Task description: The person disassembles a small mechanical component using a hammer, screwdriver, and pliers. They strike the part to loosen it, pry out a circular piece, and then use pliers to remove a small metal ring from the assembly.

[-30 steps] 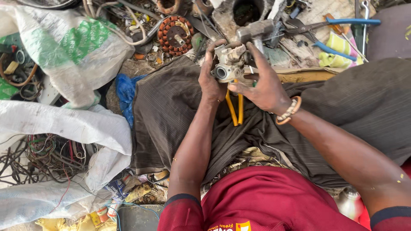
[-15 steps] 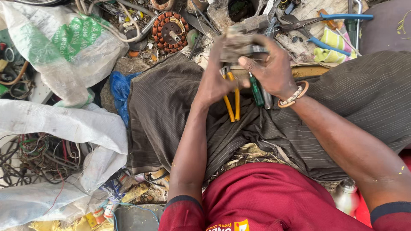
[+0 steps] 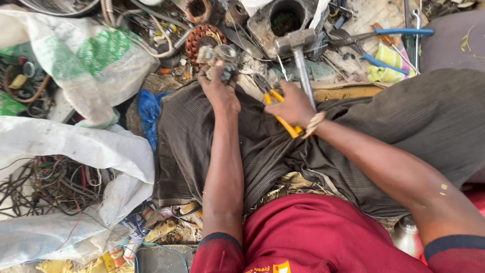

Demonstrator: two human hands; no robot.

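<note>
Small grey metal motor part at about eleven o'clock from the middle of the view, gripped in the left hand, fingers clamped around its lower end, held up above a lap draped in dark striped cloth. Right hand at about one o'clock, closed on yellow-handled pliers, handles pointing back toward the wrist, a beaded bracelet just behind. Hands apart, each with its own load.

Just beyond the right hand, at twelve o'clock, a steel hammer, head up, handle slanting down toward the knuckles; contact with the hand impossible to tell. Behind the motor part, a round copper-wound stator, orange and dark. At one to two o'clock, blue-handled shears on dusty ground, a striped yellow-green rag just beside.

At ten o'clock, a white woven sack with a green printed patch, bulging and crumpled. At eight to nine o'clock, a second, plain white sack, folded open, tangled thin wires spilling inside. Blue plastic scrap between sacks and lap. At seven o'clock, crushed yellow and blue wrappers on the ground. At six o'clock, a red shirt with dark-edged sleeves.
</note>
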